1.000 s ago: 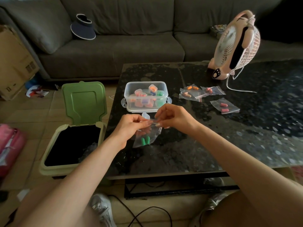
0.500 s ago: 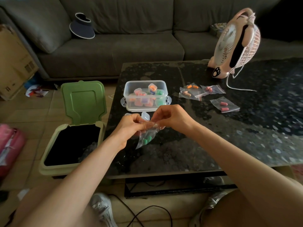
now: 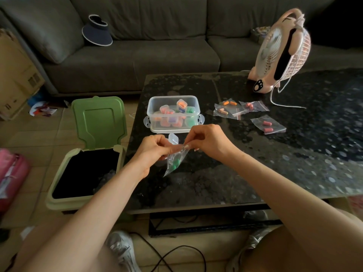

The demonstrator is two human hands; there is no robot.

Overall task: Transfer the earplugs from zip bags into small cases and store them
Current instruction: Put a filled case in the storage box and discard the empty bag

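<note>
Frame centre: left hand (image 3: pixel 155 149) and right hand (image 3: pixel 204 141) pinch zip bag (image 3: pixel 173 161) top edge. Film light, limp, slippery; green earplugs (image 3: pixel 174 164) soft; grip seal lips.

No legible text; cardboard box (image 3: pixel 17 75) print blurred; paw symbol (image 3: pixel 257 85) on fan (image 3: pixel 272 48).

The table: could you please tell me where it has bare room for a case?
Bare: the table's near strip between the held bag and the front edge, and right of the loose zip bags. Crowded: from the storage box across to the fan.
</note>
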